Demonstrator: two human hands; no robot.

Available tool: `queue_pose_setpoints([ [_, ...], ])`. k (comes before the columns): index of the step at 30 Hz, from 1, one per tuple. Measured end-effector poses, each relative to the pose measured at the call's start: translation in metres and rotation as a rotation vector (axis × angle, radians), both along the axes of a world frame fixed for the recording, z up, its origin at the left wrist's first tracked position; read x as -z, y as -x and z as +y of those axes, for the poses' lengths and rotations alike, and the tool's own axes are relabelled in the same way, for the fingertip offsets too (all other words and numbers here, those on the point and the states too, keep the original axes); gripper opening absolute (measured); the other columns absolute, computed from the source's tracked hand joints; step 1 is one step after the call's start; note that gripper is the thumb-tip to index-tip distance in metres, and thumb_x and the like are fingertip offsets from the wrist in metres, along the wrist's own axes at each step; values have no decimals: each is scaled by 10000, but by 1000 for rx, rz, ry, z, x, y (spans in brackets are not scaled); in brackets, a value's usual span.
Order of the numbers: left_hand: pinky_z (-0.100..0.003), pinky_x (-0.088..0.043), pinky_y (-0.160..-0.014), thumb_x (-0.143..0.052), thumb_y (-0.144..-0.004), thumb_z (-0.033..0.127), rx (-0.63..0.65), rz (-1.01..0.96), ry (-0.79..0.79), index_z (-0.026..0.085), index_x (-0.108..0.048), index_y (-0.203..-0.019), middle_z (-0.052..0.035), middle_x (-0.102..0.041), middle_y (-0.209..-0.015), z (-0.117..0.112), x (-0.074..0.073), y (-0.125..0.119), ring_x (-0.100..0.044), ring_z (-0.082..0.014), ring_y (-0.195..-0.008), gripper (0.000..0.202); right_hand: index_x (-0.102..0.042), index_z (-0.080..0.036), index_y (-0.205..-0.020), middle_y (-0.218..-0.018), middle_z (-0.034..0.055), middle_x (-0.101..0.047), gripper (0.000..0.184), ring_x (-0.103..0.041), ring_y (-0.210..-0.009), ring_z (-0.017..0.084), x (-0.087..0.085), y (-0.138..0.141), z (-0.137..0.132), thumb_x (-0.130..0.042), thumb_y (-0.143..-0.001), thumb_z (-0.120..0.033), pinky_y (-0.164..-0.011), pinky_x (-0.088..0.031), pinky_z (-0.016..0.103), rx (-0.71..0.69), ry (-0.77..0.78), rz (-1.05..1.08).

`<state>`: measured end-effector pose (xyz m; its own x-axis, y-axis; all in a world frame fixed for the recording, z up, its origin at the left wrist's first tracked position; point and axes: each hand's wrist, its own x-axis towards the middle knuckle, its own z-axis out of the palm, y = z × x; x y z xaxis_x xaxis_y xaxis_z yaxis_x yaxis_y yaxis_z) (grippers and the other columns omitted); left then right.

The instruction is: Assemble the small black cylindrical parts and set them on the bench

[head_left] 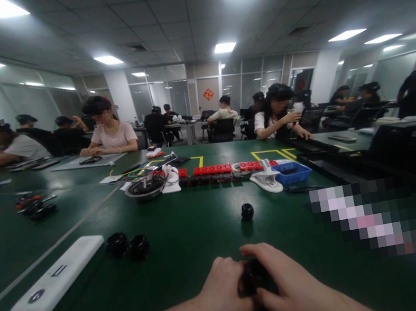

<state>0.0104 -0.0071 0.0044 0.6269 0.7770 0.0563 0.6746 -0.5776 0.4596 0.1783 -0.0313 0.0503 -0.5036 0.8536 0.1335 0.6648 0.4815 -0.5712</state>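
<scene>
Near the front edge of the green table, my left hand [227,287] and my right hand [284,279] are closed around one black coil [257,276]. It looks like a wound cable, though my fingers hide part of it. A similar black coil [247,212] sits alone on the table just beyond my hands. Off to the left, two more, a black coil [116,244] and another black coil [139,247], lie side by side next to a long white device [58,278].
Across the middle stand a metal bowl [143,189], red strips [212,169], a white clamp stand [267,180] and a blue bin [293,172]. Scissors-like tools [38,207] lie at left. A person in pink [113,134] and a person in white [274,119] sit opposite.
</scene>
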Motion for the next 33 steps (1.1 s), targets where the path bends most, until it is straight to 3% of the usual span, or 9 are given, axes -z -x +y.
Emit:
queue_pose_setpoints([
  [4,-283,-338,-666,-592,-713,377,22,-32,-15,201,-503,-764,27,-589,-738,1,2,0,-532,-184,-712,204,-413,-128,-1229,-1179,123,-517,562,-487,-1080,237,2,2,2,-562,-693,-212,-930,-377,362,143,34,-17],
  [8,-277,-336,-644,-609,-700,359,27,-42,-27,191,-492,-731,22,-581,-714,1,-1,0,-532,-186,-699,208,-371,-168,-1251,-1038,76,-585,597,-565,-947,220,6,5,3,-577,-693,-221,-835,-430,326,210,111,-28],
  [13,-278,-338,-647,-615,-706,389,6,-53,-19,185,-492,-715,34,-571,-678,-1,-3,1,-525,-168,-663,239,-382,-153,-1232,-1072,89,-573,578,-555,-985,218,5,2,1,-504,-668,-120,-875,-415,305,129,46,12],
  [18,-273,-342,-639,-633,-688,375,5,-29,-1,179,-474,-662,36,-552,-654,1,-2,0,-525,-167,-664,254,-375,-162,-1254,-1172,103,-534,626,-508,-1074,226,6,-3,0,-491,-643,-95,-945,-379,382,23,23,-31],
  [22,-271,-332,-642,-631,-699,405,15,-59,5,189,-496,-718,47,-555,-673,2,-1,1,-522,-163,-672,255,-347,-174,-1266,-1228,119,-488,574,-462,-1128,246,5,-7,3,-516,-717,-183,-952,-367,439,117,-62,29],
  [26,-268,-325,-636,-636,-692,379,18,-71,-4,186,-484,-697,53,-551,-659,2,1,1,-522,-159,-663,247,-416,-183,-1212,-1125,100,-556,500,-527,-1034,243,6,-7,5,-557,-732,-204,-891,-423,419,131,-17,-5],
  [30,-275,-329,-641,-642,-673,352,30,-67,-13,186,-495,-711,50,-558,-662,2,3,1,-524,-165,-661,225,-485,-178,-1132,-1090,86,-570,442,-531,-1002,228,8,0,4,-575,-704,-124,-877,-431,385,29,-11,-35],
  [33,-276,-335,-652,-655,-652,331,31,-84,-8,184,-505,-717,43,-570,-680,2,1,2,-531,-172,-683,220,-473,-197,-1150,-1067,64,-571,512,-527,-989,212,6,1,1,-563,-668,-53,-878,-428,364,-73,-42,-32],
])
